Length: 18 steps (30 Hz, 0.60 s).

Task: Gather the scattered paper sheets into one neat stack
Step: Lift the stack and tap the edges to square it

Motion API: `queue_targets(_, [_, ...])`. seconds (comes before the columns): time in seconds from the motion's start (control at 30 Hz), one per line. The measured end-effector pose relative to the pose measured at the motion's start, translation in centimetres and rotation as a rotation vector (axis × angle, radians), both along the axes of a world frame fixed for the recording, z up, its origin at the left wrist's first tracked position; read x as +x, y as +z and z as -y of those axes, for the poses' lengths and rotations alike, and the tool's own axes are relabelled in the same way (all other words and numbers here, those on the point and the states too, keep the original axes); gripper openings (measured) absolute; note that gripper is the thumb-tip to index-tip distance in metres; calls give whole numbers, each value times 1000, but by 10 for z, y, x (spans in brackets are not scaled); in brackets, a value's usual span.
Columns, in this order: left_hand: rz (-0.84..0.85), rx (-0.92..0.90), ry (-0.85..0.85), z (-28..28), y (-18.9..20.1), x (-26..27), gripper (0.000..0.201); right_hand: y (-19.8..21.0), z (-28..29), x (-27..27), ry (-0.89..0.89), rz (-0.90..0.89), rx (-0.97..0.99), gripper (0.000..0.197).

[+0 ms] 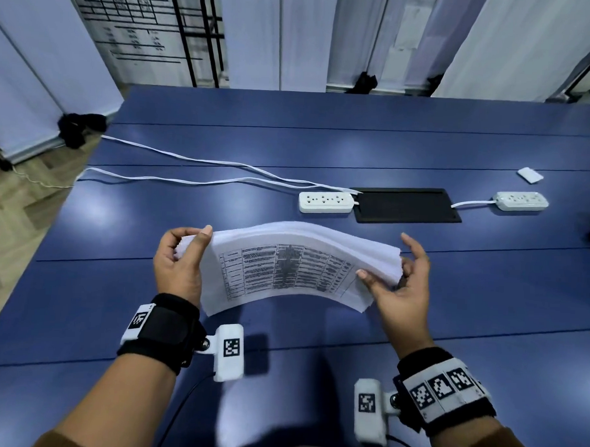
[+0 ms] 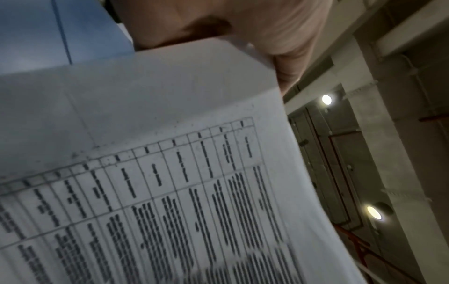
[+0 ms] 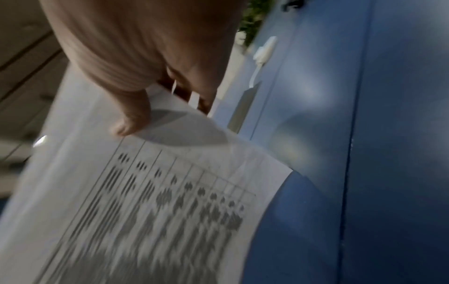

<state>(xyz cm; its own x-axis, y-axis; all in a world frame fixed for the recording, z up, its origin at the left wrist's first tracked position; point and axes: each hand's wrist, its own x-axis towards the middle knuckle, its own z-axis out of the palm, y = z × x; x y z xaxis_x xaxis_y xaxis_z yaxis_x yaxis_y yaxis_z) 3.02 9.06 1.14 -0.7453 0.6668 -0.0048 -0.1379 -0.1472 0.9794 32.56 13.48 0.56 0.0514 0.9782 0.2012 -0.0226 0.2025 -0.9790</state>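
Observation:
A thick stack of white paper sheets (image 1: 285, 263) is held in the air above the blue table (image 1: 117, 284), bowed upward in the middle, its near sheet printed with a table. My left hand (image 1: 182, 256) grips the stack's left end, thumb on the printed face and fingers behind. My right hand (image 1: 402, 280) holds the right end, thumb on the printed face and other fingers behind the edge, forefinger raised. The left wrist view shows the printed sheet (image 2: 157, 173) close up under my thumb (image 2: 279, 48). In the right wrist view my thumb (image 3: 131, 119) presses the sheet (image 3: 157, 201).
Beyond the stack lie a white power strip (image 1: 326, 202), a black recessed panel (image 1: 408, 205), a second power strip (image 1: 521, 201) and a small white card (image 1: 530, 174). White cables (image 1: 195, 159) run off the table's left edge. Partition panels stand behind the table.

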Motion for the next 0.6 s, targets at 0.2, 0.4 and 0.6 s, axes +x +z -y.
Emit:
queue_targets(0.2, [70, 78, -73, -1, -7, -7, 25, -4, -15, 22, 185, -233, -216, 56])
queue_targets(0.4, [20, -17, -323, 5, -25, -7, 81, -5, -15, 23, 295, -140, -337, 45])
queue_targets(0.6, [46, -32, -373, 8, -23, -17, 70, -2, -19, 28, 325, -94, -351, 48])
